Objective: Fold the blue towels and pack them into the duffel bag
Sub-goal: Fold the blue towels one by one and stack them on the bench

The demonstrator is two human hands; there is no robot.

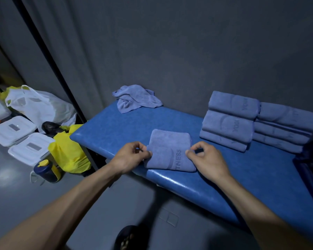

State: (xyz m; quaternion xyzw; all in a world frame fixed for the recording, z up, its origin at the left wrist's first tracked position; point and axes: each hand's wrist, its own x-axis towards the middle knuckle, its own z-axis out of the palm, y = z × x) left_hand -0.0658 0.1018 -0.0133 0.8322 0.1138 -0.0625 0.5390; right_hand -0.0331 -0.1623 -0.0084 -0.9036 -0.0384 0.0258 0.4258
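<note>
A person's two bare arms reach from the bottom corners toward a padded blue bench (116, 127) that runs from the centre toward four o'clock. Near its front edge, at the centre, lies a folded blue towel (169, 150) with the letters "TNESS" showing. The left hand (129, 156) pinches the towel's left edge, thumb and fingers curled together on the cloth. The right hand (209, 159) pinches the right edge, thumb and forefinger closed on it, the other fingers curled.

At twelve o'clock from the hands, at the bench's far end, sits a crumpled blue towel (135, 98). At two o'clock stand two stacks of folded towels (229, 121), touching side by side. At the right edge, around four o'clock, a dark duffel bag (311, 170) is only partly in view.

On the floor at nine o'clock lie white lidded boxes (14, 129), a white plastic bag (40, 105), a yellow bag (69, 150) and a dark bottle (46, 170).
</note>
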